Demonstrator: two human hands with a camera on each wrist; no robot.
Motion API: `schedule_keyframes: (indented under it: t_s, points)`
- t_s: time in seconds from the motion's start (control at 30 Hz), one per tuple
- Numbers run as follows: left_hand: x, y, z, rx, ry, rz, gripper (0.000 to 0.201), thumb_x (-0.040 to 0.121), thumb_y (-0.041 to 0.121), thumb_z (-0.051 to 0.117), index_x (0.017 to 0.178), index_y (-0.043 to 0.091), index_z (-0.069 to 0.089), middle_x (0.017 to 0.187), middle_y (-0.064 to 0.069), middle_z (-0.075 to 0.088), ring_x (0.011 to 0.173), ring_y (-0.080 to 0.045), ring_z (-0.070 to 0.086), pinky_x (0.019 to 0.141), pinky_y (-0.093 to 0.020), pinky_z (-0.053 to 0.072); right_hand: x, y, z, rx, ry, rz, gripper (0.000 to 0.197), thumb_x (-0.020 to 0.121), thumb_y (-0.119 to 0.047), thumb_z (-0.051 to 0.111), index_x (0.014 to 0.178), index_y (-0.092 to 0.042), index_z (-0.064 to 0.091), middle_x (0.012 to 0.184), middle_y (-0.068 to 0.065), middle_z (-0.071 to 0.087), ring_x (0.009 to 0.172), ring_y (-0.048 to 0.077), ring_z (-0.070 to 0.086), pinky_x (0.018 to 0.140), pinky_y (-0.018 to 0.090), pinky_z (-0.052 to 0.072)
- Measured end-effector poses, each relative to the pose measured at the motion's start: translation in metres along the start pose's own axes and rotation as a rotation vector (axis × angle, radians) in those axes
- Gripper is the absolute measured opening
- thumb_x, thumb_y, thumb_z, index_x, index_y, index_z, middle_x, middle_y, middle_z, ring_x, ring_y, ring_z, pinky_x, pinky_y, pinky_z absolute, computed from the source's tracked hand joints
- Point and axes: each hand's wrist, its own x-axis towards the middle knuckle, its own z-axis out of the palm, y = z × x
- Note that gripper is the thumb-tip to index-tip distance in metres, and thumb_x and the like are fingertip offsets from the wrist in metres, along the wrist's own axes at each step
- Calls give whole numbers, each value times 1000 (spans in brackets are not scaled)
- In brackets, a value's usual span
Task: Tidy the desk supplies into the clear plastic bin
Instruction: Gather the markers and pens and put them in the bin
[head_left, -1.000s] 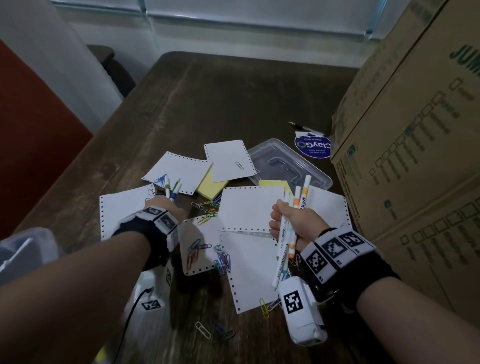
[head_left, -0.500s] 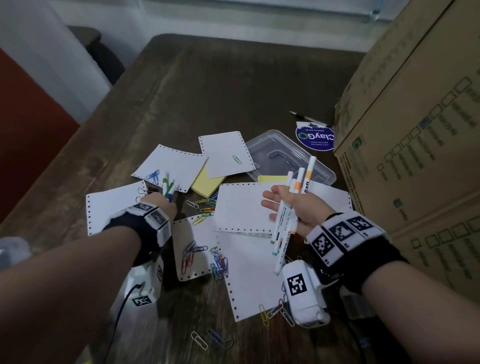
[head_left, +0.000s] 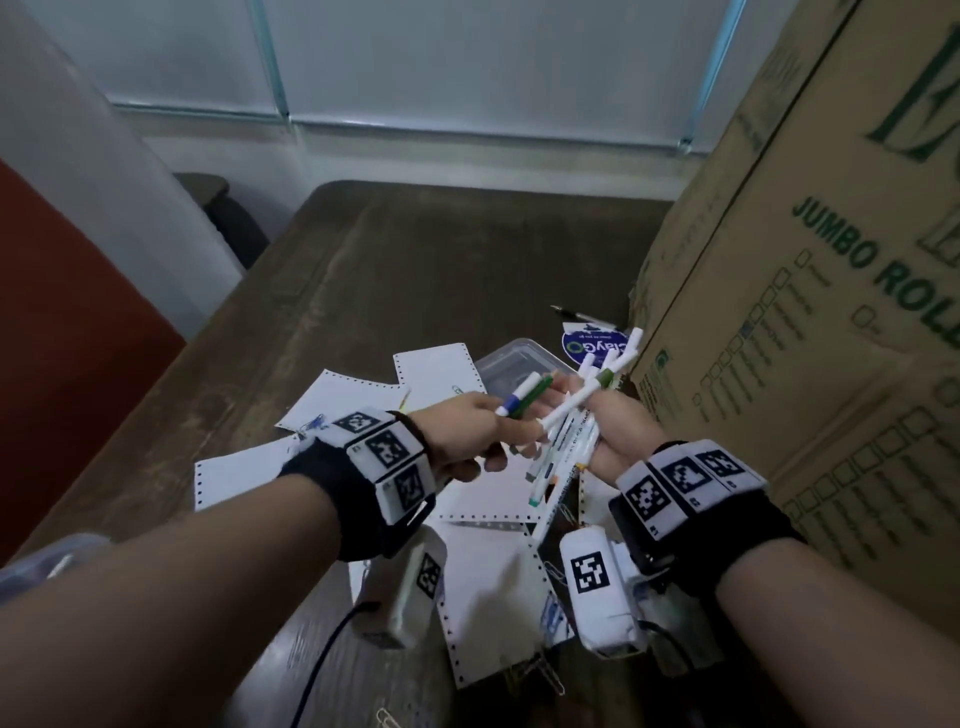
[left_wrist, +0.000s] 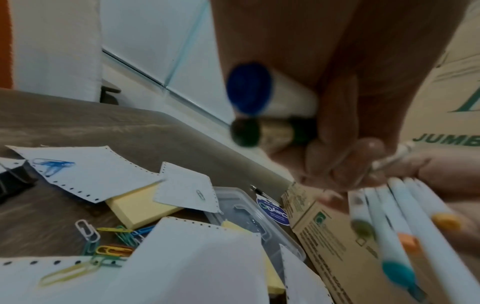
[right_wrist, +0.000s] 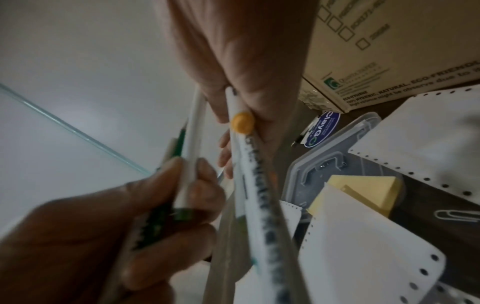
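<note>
While the stacked cardboard boxes (head_left: 810, 322) wall off your whole right side, the dark wooden desk (head_left: 415, 260) lies open to the left and far end, so any wide swing belongs over there. Near the boxes sits the clear plastic bin (head_left: 511, 364), low-walled, partly buried under perforated paper sheets (head_left: 488, 571) with a yellow sticky-note pad (left_wrist: 137, 207) beside it; I judge you need to come at it from above, since loose sheets slide easily and hide its rim. Your right hand (head_left: 618, 431) curls around a fanned bundle of white markers (head_left: 563, 452), and your left hand (head_left: 467, 431) pinches a blue-capped and a green-capped marker (head_left: 522, 402), its fingertips also touching one marker of the bundle. Both hands hover together above the paper, just short of the bin. Markers are light, stiff and smooth (round barrels tend to roll and splay), so grip mid-barrel and square the ends first. Smallest are the coloured paper clips (left_wrist: 109, 242), scattered on desk and paper: slippery, best pinched or swept together.
</note>
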Motion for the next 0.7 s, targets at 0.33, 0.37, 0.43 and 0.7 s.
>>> schedule_keyframes:
  t_s: [0.33, 0.37, 0.43, 0.7]
  points:
    - [-12, 20, 24, -25, 114, -5, 27, 98, 24, 46, 75, 12, 52, 67, 2, 53, 39, -5, 39, 32, -13, 27, -43, -38, 2, 169, 65, -115, 18, 99, -9, 35, 103, -3, 52, 80, 16, 70, 82, 26, 66, 71, 37, 56]
    - [-13, 21, 24, -1, 115, 2, 27, 98, 25, 45, 75, 13, 52, 67, 2, 54, 41, -6, 39, 33, -13, 28, -45, -40, 1, 161, 60, -118, 17, 99, -8, 35, 104, -3, 50, 87, 17, 69, 86, 27, 66, 77, 39, 56]
    - [-12, 23, 23, -1, 135, 35, 27, 98, 25, 45, 76, 13, 54, 66, 2, 52, 45, -7, 40, 33, -14, 29, -50, -43, -1, 142, 64, -128, 17, 99, -6, 33, 100, -1, 50, 101, 22, 64, 95, 30, 63, 90, 44, 52]
    - [-18, 37, 54, 260, 115, 95, 35, 100, 24, 35, 67, 16, 44, 58, 0, 43, 46, -10, 36, 37, -15, 29, -58, -36, 1, 80, 15, -117, 24, 100, -10, 35, 90, -3, 56, 110, 15, 63, 103, 28, 61, 84, 41, 52]
